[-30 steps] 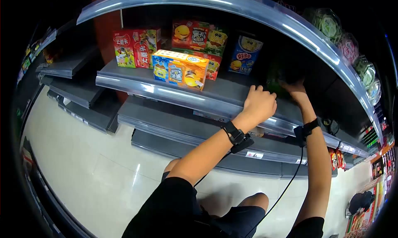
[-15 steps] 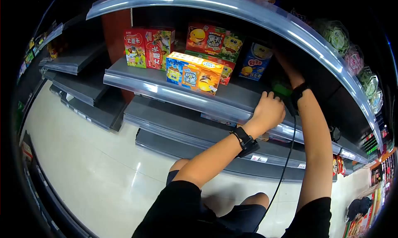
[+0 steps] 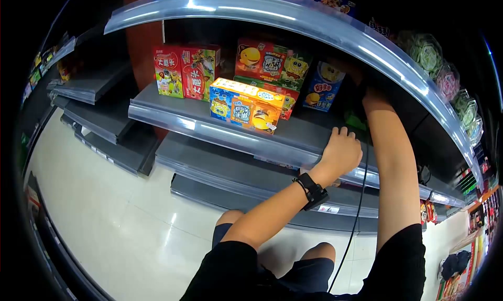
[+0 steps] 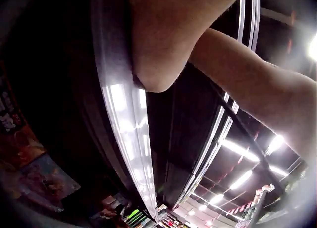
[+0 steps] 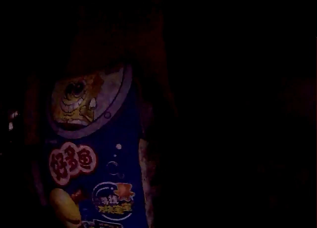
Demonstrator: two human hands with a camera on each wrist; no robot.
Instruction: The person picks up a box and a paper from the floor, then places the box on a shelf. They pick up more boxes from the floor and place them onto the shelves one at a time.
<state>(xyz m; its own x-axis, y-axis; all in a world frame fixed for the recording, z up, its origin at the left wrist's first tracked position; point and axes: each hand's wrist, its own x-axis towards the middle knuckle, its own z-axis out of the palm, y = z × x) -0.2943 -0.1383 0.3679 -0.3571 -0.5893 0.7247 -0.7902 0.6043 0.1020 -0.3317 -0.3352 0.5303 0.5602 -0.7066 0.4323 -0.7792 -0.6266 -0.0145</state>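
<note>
My left hand (image 3: 341,153) rests on the front edge of the middle shelf (image 3: 309,127), its fingers lying over the top. In the left wrist view that hand (image 4: 163,44) lies against the shiny edge strip. My right arm reaches deep into the shelf. The right hand (image 3: 361,78) is mostly lost in shadow, near the top of a blue snack box (image 3: 324,88) that stands upright. In the right wrist view the hand (image 5: 119,44) shows faintly just above the blue box (image 5: 99,143); I cannot tell whether its fingers grip it. A green object (image 3: 355,120) lies below the right wrist.
An orange-and-blue box (image 3: 245,106) stands at the shelf's front. Behind it are stacked red-and-green boxes (image 3: 270,65); red boxes (image 3: 186,73) stand to the left. A clear-edged upper shelf (image 3: 251,6) curves overhead. A black cable (image 3: 359,201) hangs beside the right arm.
My right hand has moved from low inside the shelf up and left, deeper toward the blue box. The left hand stays on the shelf edge, while the head view has shifted slightly.
</note>
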